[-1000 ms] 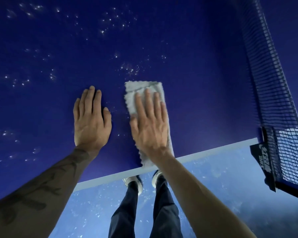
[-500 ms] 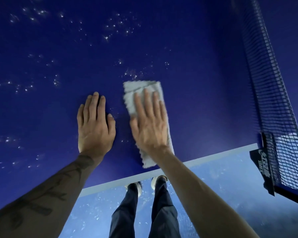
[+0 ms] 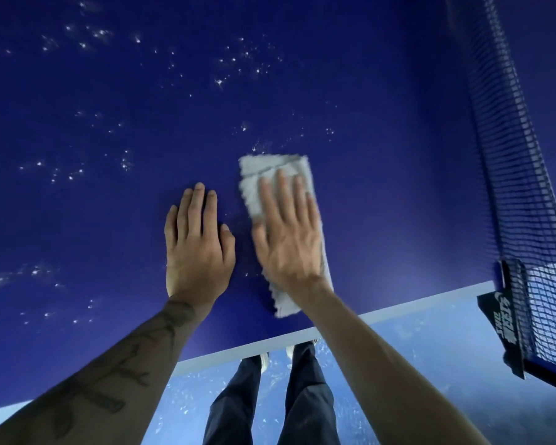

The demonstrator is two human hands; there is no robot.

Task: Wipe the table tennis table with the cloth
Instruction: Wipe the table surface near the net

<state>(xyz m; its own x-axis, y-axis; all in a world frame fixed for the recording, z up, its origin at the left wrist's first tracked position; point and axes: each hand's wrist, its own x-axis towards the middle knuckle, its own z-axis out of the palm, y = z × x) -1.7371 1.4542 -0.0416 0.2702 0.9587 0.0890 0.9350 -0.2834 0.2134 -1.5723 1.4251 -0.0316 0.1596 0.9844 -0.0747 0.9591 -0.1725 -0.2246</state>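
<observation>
Clearly the right hand point(image 3: 286, 242) lay flat, fingers straight, pressing the folded cloth point(image 3: 267, 175) onto the table point(image 3: 382, 171) near its 6 o'clock edge; the left hand point(image 3: 196, 248) rested open & flat on the top at the cloth's 9 o'clock. White specks point(image 3: 238, 62) sat at 12 & 10 o'clock. Good practice, imo: even palm pressure, overlapping strokes twd those specks. Right hand looked blurred, prob. mid-stroke.
</observation>
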